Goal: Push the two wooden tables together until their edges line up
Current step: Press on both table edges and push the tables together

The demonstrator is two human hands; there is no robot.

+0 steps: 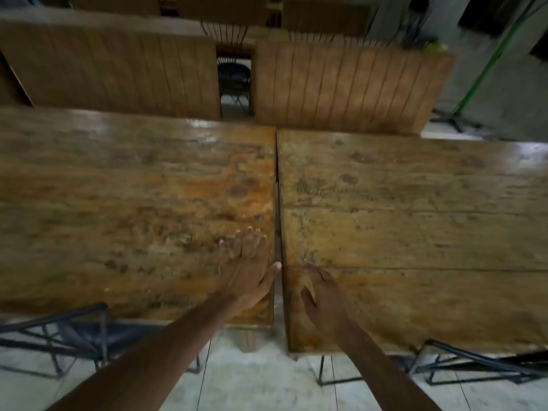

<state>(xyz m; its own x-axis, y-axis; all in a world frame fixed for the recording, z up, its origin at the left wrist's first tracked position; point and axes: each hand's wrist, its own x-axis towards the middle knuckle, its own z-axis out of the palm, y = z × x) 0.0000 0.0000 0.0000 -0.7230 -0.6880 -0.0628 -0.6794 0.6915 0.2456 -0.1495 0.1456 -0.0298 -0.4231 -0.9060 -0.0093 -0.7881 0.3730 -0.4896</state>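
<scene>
Our left hand (pixel 247 271) lies flat on the left table (pixel 133 209), our right hand (pixel 321 295) open on the right table (pixel 415 232) (near edges offset), so we judge the narrow gap (pixel 278 203) needs closing next.

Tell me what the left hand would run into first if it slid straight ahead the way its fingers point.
Nothing on the wood: the left hand lies on the left table, whose top looks bare ahead. Past its far edge, the slatted bench back probably comes first, though depth is unclear.
</scene>
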